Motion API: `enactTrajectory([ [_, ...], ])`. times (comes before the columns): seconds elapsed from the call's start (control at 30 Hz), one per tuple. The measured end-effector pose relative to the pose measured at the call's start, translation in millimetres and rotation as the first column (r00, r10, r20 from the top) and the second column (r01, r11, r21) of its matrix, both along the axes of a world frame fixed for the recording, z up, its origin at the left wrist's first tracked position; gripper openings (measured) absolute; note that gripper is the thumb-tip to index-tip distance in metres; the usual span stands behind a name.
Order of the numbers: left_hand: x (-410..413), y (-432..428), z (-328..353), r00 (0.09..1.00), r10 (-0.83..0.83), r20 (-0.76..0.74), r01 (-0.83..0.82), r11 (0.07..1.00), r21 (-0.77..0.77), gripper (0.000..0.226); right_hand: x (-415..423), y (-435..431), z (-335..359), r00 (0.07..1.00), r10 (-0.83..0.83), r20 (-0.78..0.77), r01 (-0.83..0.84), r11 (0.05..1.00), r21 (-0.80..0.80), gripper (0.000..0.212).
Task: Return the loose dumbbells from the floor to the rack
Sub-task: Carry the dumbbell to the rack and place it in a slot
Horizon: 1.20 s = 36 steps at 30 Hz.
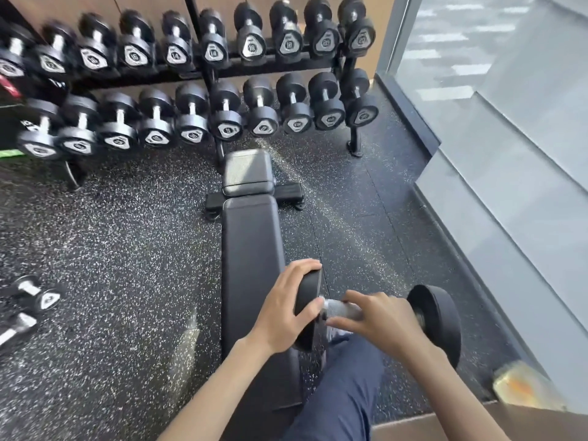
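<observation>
Our right hand (378,319) wraps the knurled handle (339,308) of the dumbbell (436,323), and our left hand (286,310) grips its other head at the bench (251,243)'s right edge. We judge it heavy and rigid, best lifted mid-handle.

Both bare forearms reach forward from the lower edge. The left hand (283,310) clasps one head of the black round-ended dumbbell with a silver metal handle (436,319), fingers curled over its rim. The right hand (381,323) grips the handle, thumb on the near side.
</observation>
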<state>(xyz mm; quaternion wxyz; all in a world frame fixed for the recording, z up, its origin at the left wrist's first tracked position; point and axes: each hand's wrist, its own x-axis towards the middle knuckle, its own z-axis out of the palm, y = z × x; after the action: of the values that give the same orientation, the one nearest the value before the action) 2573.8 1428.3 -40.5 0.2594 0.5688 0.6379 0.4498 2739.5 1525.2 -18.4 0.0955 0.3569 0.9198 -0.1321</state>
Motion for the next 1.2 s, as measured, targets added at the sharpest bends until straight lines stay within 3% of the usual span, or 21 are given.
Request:
enactTrajectory([
  [0.17,-17,69,-14,1.0,-0.015,0.01,0.015,1.0,0.001,0.049,-14,66,-14,0.999,0.024,0.037,-0.024,1.0,-0.014,0.081],
  [0.37,-43,172,-17,1.0,-0.017,0.012,0.019,0.995,-0.102,0.052,-44,177,-4,0.99,0.045,0.134,-0.033,0.996,-0.085,0.061],
  [0.7,-80,343,-2,0.997,-0.077,-0.009,0.076,0.994,-0.076,0.052,-75,336,0,0.996,-0.05,0.072,0.058,0.992,-0.114,0.066],
  [1.07,-48,537,-15,0.992,0.117,0.048,-0.116,0.993,-0.011,0.048,-63,547,-4,0.999,0.023,0.048,-0.015,0.984,-0.177,0.058],
  [1.2,-30,612,-6,0.979,0.19,0.072,-0.19,0.982,-0.007,0.047,-55,631,11,0.992,0.097,0.085,-0.079,0.978,-0.194,0.067],
])
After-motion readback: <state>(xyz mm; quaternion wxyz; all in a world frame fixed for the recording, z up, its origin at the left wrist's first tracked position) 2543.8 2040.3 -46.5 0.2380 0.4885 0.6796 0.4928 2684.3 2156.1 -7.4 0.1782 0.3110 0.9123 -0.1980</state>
